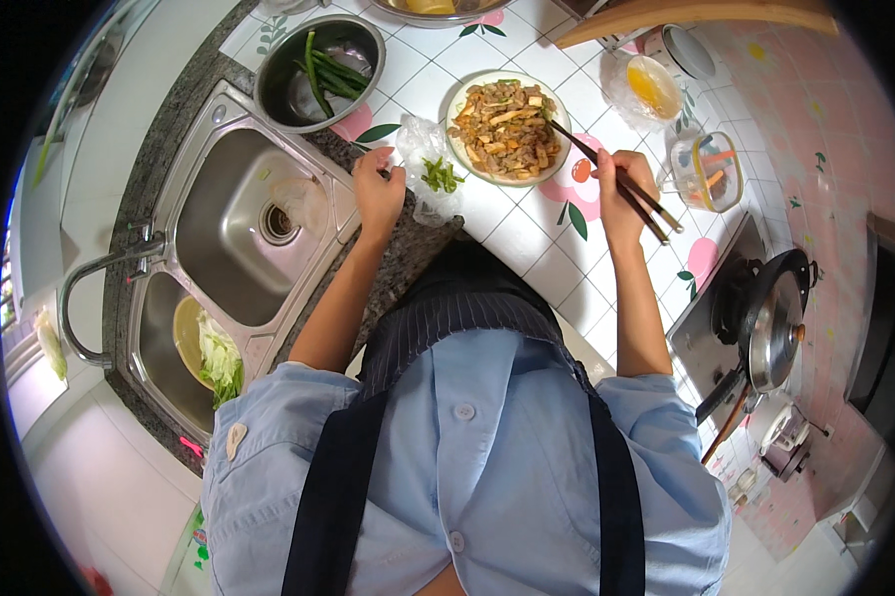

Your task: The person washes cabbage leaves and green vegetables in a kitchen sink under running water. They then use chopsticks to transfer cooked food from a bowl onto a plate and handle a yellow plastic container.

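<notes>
My right hand (pixel 628 195) grips a pair of dark chopsticks (pixel 583 152). Their tips touch the right side of a heap of cooked sliced meat with pale and orange pieces (pixel 508 130), served on a round plate (pixel 459 158). Beside the sink, my left hand (pixel 380 192) hovers at the counter's edge with curled fingers; a small dark bit shows near the thumb, and I cannot tell whether it is held. Cut green pieces (pixel 440 176) lie on a crumpled clear plastic bag (pixel 421 134) between that hand and the plate.
Long green peppers (pixel 332 74) sit in a metal bowl (pixel 263 93). The double sink (pixel 228 216) holds leafy greens (pixel 220 357) on the left. To the right are a plastic-wrapped yellow food bowl (pixel 650 88), a glass container (pixel 725 175) and a lidded wok (pixel 775 324) on the stove.
</notes>
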Available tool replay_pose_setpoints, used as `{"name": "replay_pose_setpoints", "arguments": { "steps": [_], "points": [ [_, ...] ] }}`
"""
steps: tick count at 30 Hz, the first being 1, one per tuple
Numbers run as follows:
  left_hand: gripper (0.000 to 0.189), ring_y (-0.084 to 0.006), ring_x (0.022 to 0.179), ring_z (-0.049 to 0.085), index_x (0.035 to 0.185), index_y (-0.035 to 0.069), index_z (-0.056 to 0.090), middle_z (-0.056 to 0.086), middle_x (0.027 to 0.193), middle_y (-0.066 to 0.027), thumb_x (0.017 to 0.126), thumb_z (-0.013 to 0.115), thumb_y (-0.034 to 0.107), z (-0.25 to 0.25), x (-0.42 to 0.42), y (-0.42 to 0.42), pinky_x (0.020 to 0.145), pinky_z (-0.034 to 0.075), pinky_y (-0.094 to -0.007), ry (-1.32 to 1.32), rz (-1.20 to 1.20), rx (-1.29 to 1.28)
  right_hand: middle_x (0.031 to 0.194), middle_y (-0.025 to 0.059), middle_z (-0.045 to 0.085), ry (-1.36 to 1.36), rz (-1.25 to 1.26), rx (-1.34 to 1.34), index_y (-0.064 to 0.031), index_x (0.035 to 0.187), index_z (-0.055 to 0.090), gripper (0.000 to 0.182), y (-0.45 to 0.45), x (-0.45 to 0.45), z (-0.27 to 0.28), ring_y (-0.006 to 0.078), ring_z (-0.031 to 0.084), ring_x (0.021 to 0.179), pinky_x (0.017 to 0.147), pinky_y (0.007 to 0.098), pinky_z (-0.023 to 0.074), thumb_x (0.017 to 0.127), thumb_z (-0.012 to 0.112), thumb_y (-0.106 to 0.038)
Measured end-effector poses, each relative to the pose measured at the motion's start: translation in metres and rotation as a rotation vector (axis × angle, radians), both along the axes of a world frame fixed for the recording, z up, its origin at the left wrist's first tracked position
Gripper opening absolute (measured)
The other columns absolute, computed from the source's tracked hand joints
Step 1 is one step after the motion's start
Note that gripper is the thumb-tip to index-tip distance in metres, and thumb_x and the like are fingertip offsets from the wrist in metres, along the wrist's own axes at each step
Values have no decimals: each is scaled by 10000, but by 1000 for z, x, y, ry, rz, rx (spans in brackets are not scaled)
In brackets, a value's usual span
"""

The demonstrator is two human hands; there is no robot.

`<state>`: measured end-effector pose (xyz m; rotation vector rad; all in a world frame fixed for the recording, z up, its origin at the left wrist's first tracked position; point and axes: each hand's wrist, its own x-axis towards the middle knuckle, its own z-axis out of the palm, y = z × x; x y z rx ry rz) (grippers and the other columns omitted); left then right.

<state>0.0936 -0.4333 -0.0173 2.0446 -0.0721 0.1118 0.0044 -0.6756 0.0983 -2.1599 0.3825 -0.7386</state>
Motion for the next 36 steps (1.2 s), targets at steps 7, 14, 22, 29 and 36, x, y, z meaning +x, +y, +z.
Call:
{"name": "replay_pose_setpoints", "arguments": {
  "steps": [7,14,22,29,36],
  "points": [
    [258,-240,784,450,835,7,521,479,802,-120,584,492,62,9,0,-12,707,353,-317,-16,3,42,568,67,488,-128,140,-373,-17,586,496,135,-4,8,-29,186,490,489,429,255,391,631,613,-68],
    [251,-226,761,446,834,4,518,482,796,-117,588,493,46,8,-1,-5,693,357,-301,7,26,2,590,104,517,-275,81,-189,-2,585,498,110,10,-10,-5,189,511,489,444,240,414,625,600,8],
    [237,-204,702,468,824,-6,518,492,762,-118,591,504,33,-14,5,4,650,380,-290,40,54,-118,634,76,502,-43,496,66,-14,645,509,101,83,-16,3,147,506,510,456,236,392,642,602,-51],
    [224,-204,689,497,819,-16,516,512,760,-125,600,510,32,-20,2,8,641,395,-282,81,65,-154,616,84,515,12,230,-32,-20,632,525,101,47,-19,-3,175,510,529,481,244,406,648,603,-82],
    [231,-202,695,501,828,-21,515,523,771,-126,603,509,32,-18,4,5,639,398,-282,90,29,-128,614,72,532,-116,154,37,-1,620,513,105,25,-2,-24,147,503,538,494,235,391,668,586,-58]
  ]
}}
